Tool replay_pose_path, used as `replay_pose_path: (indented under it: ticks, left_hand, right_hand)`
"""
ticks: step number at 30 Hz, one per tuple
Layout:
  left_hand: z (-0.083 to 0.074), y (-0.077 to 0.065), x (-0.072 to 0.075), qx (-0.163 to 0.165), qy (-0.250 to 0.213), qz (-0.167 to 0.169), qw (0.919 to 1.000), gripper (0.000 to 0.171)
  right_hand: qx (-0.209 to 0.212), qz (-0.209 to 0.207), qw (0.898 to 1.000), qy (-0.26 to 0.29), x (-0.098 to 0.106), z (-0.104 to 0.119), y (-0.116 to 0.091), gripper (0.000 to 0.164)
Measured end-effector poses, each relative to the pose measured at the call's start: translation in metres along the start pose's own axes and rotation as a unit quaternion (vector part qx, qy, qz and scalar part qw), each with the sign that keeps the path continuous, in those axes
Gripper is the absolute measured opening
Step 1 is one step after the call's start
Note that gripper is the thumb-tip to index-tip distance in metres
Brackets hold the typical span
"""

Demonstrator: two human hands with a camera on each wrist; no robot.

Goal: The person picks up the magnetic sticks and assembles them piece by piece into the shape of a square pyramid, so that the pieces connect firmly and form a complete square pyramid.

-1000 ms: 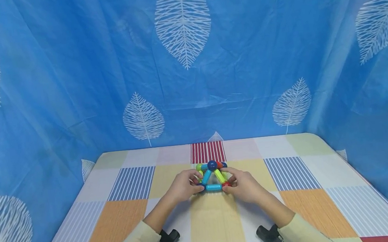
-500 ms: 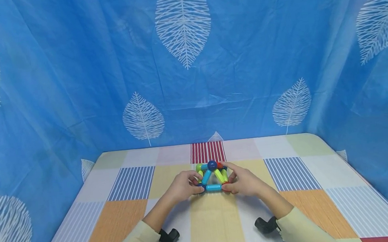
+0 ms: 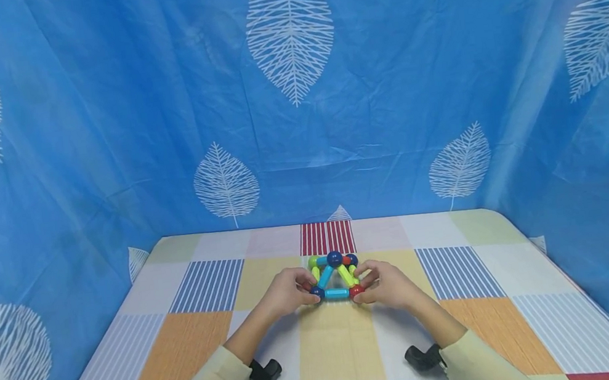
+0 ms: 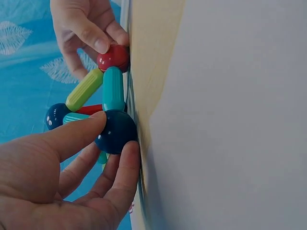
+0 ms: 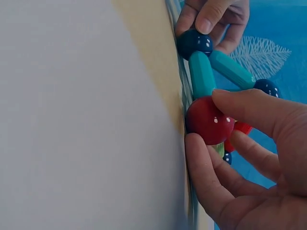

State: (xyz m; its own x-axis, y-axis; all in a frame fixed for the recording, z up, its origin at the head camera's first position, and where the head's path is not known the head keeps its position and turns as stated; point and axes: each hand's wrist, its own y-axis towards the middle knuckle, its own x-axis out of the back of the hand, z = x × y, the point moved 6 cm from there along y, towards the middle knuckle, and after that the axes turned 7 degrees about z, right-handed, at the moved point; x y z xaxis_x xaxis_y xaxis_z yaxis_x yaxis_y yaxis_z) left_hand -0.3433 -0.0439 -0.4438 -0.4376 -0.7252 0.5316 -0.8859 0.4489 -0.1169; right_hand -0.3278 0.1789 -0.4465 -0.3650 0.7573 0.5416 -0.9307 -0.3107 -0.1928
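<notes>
A toy frame of coloured balls and rods, like a magnetic stick-and-ball set, sits in the middle of the table. My left hand (image 3: pixel 286 292) pinches a dark blue ball (image 4: pixel 116 132) at its near left corner between thumb and fingers. At the near right corner, my right hand (image 3: pixel 388 283) holds a red ball (image 5: pixel 208 120) the same way. A light blue rod (image 3: pixel 337 293) joins these two balls. Another light blue rod (image 3: pixel 325 276) and a yellow-green rod (image 3: pixel 345 275) slope up to a dark blue ball (image 3: pixel 335 259) on top. Behind are a green ball (image 3: pixel 313 263) and a red rod (image 3: pixel 347 260).
A patchwork-patterned cloth (image 3: pixel 339 347) covers the table. Blue curtains (image 3: pixel 371 84) with white leaf prints surround its back and sides. Black wrist devices (image 3: pixel 265 372) show below both forearms.
The right index finger reached up toward the frame's top right, then came back down beside the red ball. The left hand keeps its grip. The head view has shifted slightly.
</notes>
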Motion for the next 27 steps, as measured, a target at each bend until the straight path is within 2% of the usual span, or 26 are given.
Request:
replay_pose_path:
  ticks: [3,5,18,27]
  left_hand:
    - [0.001,-0.001,0.000,0.003,0.001,-0.006,1.0000,0.022]
    - [0.002,-0.001,0.000,0.006,-0.004,-0.009,0.9999,0.021]
    - [0.006,-0.001,-0.001,0.021,-0.016,-0.013,0.9996,0.022]
    - [0.005,-0.002,-0.001,0.014,-0.010,-0.011,0.9998,0.022]
  right_hand:
    - [0.007,0.001,1.000,-0.004,0.001,-0.001,-0.001,0.034]
    - [0.015,0.003,1.000,-0.007,0.001,-0.001,-0.001,0.030]
    - [0.005,0.005,0.999,0.036,0.000,-0.007,0.001,0.028]
    - [-0.001,0.008,0.997,0.071,-0.001,-0.011,0.001,0.029]
